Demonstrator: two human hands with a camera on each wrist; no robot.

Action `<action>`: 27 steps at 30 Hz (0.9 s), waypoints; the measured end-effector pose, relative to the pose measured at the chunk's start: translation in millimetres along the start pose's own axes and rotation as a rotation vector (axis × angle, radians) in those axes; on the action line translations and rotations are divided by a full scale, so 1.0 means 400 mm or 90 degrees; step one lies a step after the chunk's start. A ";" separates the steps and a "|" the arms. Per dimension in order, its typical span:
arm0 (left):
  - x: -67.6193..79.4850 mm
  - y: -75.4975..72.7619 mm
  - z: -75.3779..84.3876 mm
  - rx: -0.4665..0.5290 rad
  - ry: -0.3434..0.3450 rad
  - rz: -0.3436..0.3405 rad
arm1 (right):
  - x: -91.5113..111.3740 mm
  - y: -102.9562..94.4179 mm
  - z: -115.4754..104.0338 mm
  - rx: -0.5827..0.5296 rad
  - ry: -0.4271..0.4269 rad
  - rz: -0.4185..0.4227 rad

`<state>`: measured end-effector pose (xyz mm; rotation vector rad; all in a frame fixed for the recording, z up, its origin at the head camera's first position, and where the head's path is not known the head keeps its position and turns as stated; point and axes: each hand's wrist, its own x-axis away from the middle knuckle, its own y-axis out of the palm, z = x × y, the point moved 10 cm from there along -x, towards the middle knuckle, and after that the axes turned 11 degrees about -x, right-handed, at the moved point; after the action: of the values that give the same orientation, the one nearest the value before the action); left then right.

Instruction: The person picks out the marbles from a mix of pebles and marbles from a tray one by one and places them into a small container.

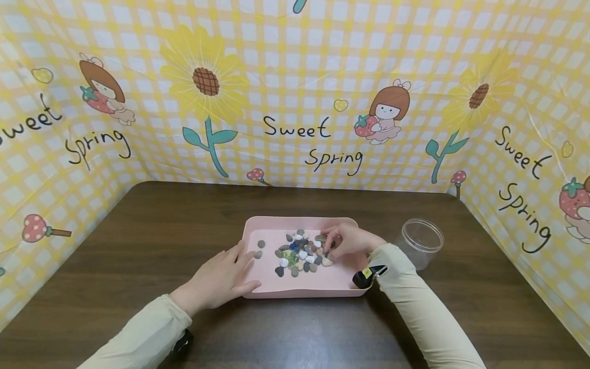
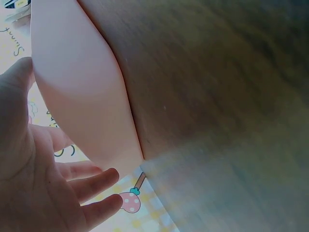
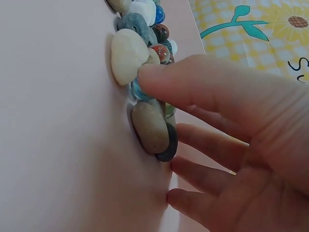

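Note:
A pink tray (image 1: pixel 304 293) holds a pile of smooth pebbles (image 1: pixel 295 272) and glass marbles (image 3: pixel 160 32). My right hand (image 1: pixel 352 241) reaches over its right side to the pile's right edge. There, the thumb (image 3: pixel 161 83) and forefinger pinch a light-blue glass marble (image 3: pixel 137 92), partly hidden by the thumb. A cream pebble (image 3: pixel 129 57) and a brown pebble (image 3: pixel 149 126) lie beside it. My left hand (image 1: pixel 218 282) rests at the tray's left rim, fingers spread and loosely extended; in the left wrist view the thumb touches the tray wall (image 2: pixel 79 72).
Right of the tray, partly behind my right sleeve, stands a clear lidless plastic jar (image 1: pixel 419 246). Two grey pebbles (image 1: pixel 261 244) lie apart near the tray's left end. A yellow checked cloth (image 1: pixel 295 77) surrounds the dark wooden table (image 1: pixel 193 205) at the back and sides.

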<state>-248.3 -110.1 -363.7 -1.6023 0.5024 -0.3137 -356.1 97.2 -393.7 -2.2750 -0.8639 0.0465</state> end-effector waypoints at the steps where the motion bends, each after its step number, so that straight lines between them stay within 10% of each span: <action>1: 0.000 0.000 0.000 -0.001 0.001 0.001 | 0.000 0.001 -0.002 0.001 -0.006 -0.001; 27: 0.000 -0.001 -0.002 0.014 -0.008 -0.008 | 0.008 -0.039 -0.037 -0.092 -0.056 0.033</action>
<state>-248.5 -110.6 -363.2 -1.5863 0.4778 -0.3176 -358.6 98.7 -372.3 -2.4465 -0.8789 0.1103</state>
